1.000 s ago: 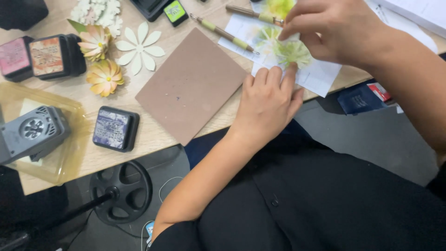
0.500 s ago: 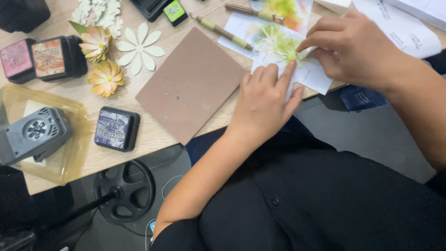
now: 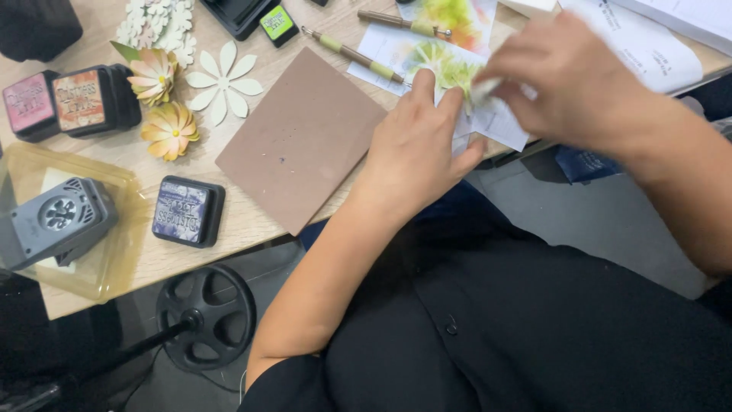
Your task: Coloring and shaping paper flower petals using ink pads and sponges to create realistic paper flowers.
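Observation:
My left hand (image 3: pixel 415 152) lies flat on a white sheet (image 3: pixel 396 49) stained green and yellow, its fingertips pinning down the green patch (image 3: pixel 450 72) at the table's edge. Just right of those fingertips is my right hand (image 3: pixel 568 84), blurred, with its fingers pinched on a small pale piece (image 3: pixel 485 90) that touches the sheet. I cannot tell what the piece is. A brown mat (image 3: pixel 301 137) lies to the left of my left hand.
Ink pads sit at the left: pink (image 3: pixel 29 103), orange (image 3: pixel 80 99) and purple (image 3: pixel 184 212). Near them lie two peach paper flowers (image 3: pixel 169 130), a white flower cutout (image 3: pixel 223 80), a grey punch (image 3: pixel 57 221) in a clear tray, and two pens (image 3: pixel 354 53). A black wheel (image 3: pixel 206 317) stands below the table.
My right hand has come down from above the sheet to its surface, close beside my left fingertips. My left hand has stayed pressed on the sheet.

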